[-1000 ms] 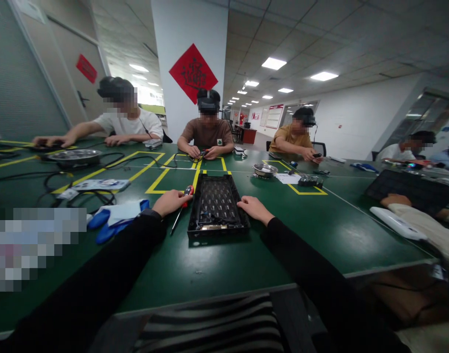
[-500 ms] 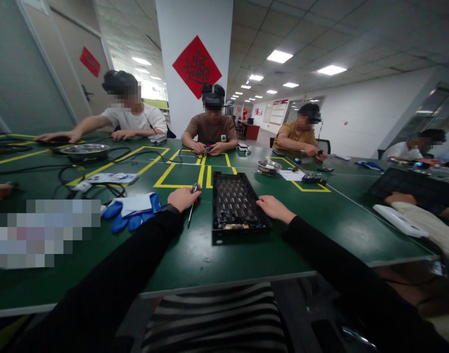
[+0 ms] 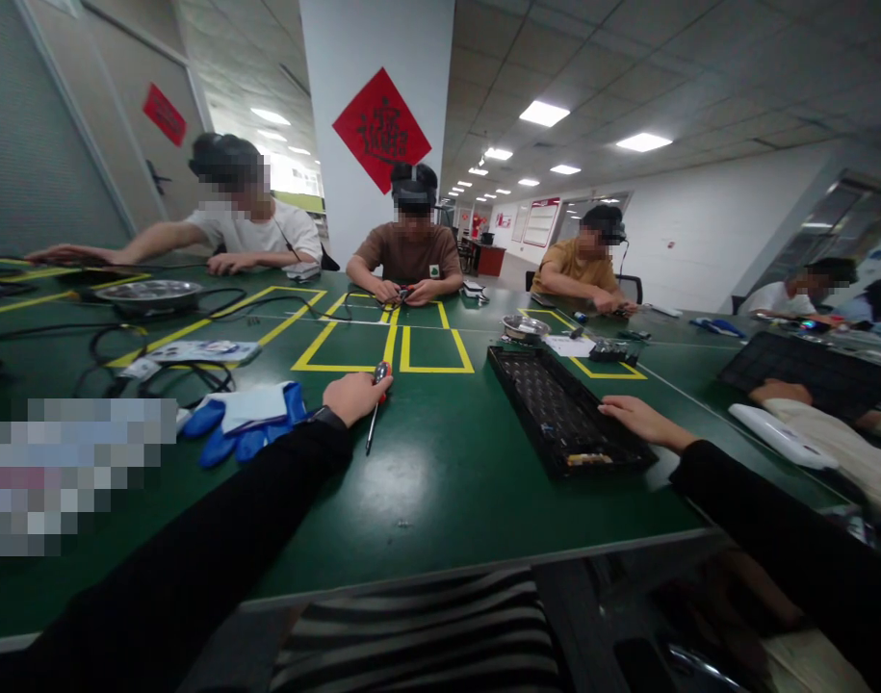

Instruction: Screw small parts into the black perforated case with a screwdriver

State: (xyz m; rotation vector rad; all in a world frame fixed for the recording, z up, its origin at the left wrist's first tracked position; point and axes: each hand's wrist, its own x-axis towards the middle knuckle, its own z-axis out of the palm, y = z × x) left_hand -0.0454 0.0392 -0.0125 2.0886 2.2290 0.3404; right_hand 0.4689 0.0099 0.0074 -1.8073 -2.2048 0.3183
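The black case point(image 3: 556, 404) lies off to the person's right on the green table point(image 3: 426, 510), slanted, its inside exposed and a pale strip point(image 3: 588, 460) at its near end. It's uncovered, then, but how much work in there is done or left I can't tell (too dark, too small). The right hand point(image 3: 646, 419) has half-curled fingers at its right edge; whether they pinch it, I can't say. The left hand point(image 3: 354, 397) is wrapped round a screwdriver point(image 3: 384, 377), well apart from the case, so I judge no screwing is under way. Blue gloves point(image 3: 245, 423) lie beside that arm.
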